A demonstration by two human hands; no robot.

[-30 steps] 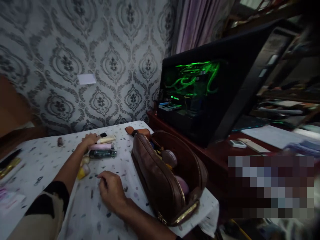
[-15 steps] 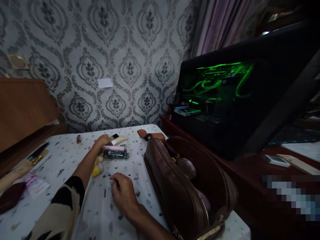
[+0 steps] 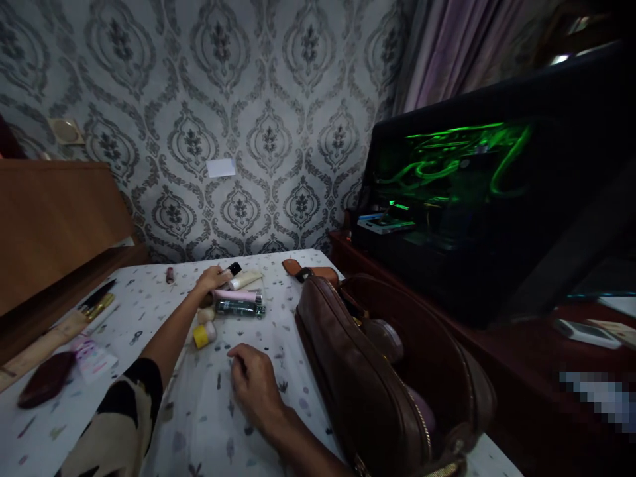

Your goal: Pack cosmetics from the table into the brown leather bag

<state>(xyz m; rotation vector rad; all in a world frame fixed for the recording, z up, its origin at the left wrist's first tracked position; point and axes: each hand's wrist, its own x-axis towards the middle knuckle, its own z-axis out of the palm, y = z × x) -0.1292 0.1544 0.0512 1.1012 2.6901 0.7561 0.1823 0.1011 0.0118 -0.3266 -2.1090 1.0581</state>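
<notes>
At the far side of the table, my left hand [image 3: 211,279] is closed around a small black-capped tube [image 3: 234,268]; the fingers partly cover it. A cream-coloured tube [image 3: 246,280], a pink tube [image 3: 238,296] and a dark green bottle [image 3: 239,308] lie side by side just right of that hand. Below its wrist is a small yellow container [image 3: 200,336]. My right hand [image 3: 256,381] hovers over or rests on the tabletop, fingers loosely bent and apart from the thumb, with nothing seen in it. To its right stands an unzipped brown leather bag [image 3: 342,358].
A brown case [image 3: 322,274] lies behind the bag. On the left are a dark red pouch [image 3: 47,379], a pink-and-white packet [image 3: 93,358] and makeup brushes [image 3: 99,307]. A computer case [image 3: 447,265] with green lights stands on the right-hand desk.
The view has turned slightly left, so things sit further right. My left hand stays at the black-capped tube, which shows a little more. My right hand keeps its loose pose.
</notes>
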